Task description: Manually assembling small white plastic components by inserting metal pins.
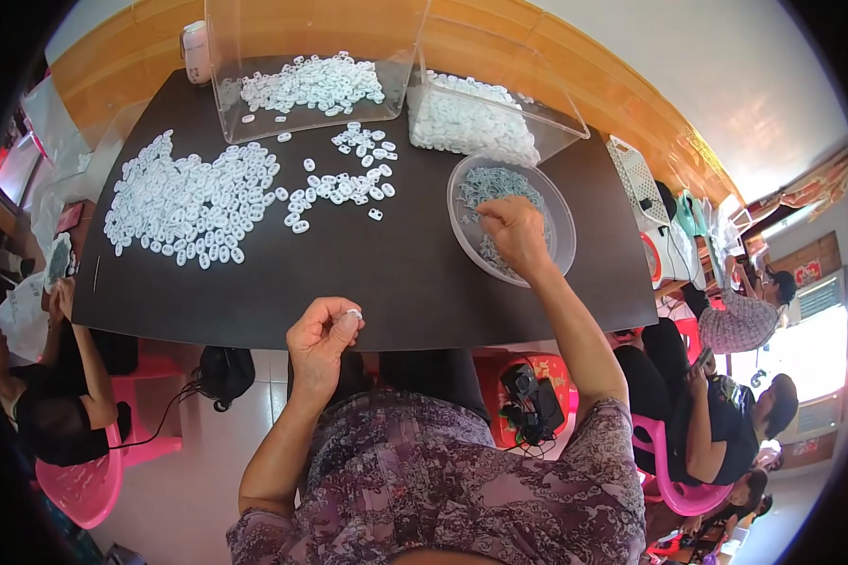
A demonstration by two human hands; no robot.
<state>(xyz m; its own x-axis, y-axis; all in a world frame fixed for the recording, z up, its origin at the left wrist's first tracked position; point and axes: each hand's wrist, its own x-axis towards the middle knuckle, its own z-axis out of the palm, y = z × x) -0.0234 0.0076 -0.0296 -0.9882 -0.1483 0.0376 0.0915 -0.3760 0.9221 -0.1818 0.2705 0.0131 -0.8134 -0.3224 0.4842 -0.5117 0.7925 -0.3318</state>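
Note:
Near the table's front edge, my left hand [320,337] is closed in a pinch on a small white plastic piece [354,313], only part of which shows. My right hand [515,226] reaches over a round clear bowl [562,218] holding many tiny grey pieces [504,181]. Its fingers are curled together, and whatever they hold, if anything, is hidden. A broad pile of white oval pieces with dark holes [188,198] covers the left of the tabletop. Smaller loose clusters of the same pieces [339,186] lie in the middle.
Two clear plastic bins, the left [311,127] and the right [561,122], lie at the back with white pieces inside. A can [196,53] stands at the far left. Seated people flank the dark table [396,273]. A red stool [546,377] with black items sits below its edge.

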